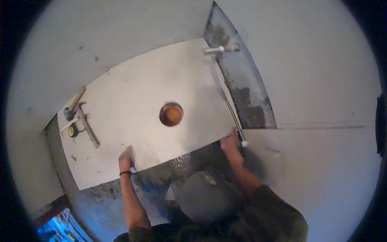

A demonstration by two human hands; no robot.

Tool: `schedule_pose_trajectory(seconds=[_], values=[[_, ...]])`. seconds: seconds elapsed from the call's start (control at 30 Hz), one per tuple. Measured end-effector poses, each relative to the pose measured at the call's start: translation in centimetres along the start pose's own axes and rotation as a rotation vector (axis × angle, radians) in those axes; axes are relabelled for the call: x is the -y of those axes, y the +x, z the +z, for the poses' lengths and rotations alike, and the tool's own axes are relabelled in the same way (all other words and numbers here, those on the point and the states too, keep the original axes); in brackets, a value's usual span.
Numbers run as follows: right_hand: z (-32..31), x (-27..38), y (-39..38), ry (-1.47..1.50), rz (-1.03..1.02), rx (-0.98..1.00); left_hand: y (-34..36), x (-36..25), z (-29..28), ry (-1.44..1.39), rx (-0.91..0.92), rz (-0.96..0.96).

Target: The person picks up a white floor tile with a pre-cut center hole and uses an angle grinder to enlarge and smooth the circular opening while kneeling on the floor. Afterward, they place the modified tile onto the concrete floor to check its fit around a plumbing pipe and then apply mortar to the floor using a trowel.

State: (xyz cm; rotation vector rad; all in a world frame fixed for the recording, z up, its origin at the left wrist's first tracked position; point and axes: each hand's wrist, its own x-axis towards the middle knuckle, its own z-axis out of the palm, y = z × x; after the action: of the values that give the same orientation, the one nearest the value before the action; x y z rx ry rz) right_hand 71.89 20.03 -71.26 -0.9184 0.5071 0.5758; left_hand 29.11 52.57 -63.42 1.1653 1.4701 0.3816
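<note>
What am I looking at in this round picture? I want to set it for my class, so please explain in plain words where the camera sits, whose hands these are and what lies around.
There is no machine here: a person works with two bare hands. The single picture comes from a wide fisheye camera worn on the person's head, looking down, so straight edges bend near the rim. A large pale floor tile lies on a dark, rough bed. It has a round hole showing something orange beneath. The left hand, with a dark band at the wrist, presses on the tile's near edge. The right hand rests at its right corner, beside a thin white rod along that edge. On the tile's far left lie several hand tools. Neither hand grips anything.
</note>
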Motion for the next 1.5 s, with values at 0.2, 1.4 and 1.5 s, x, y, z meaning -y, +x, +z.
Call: schedule_pose_trajectory(seconds=[0.2, 1.4, 1.5], values=[[6.5, -4.1, -5.8, -0.678, -0.326, 0.258, 7.0, -2.0, -3.5, 0.438, -0.222, 0.301], [5.9, -1.9, -8.1, -0.215, 0.124, 0.318, 0.8, -4.6, -1.4, 0.045, -0.541, 0.235], [7.4, -2.7, -9.7, -0.193, 0.109, 0.414, 2.3, -2.4, -5.1, 0.427, -0.616, 0.536]])
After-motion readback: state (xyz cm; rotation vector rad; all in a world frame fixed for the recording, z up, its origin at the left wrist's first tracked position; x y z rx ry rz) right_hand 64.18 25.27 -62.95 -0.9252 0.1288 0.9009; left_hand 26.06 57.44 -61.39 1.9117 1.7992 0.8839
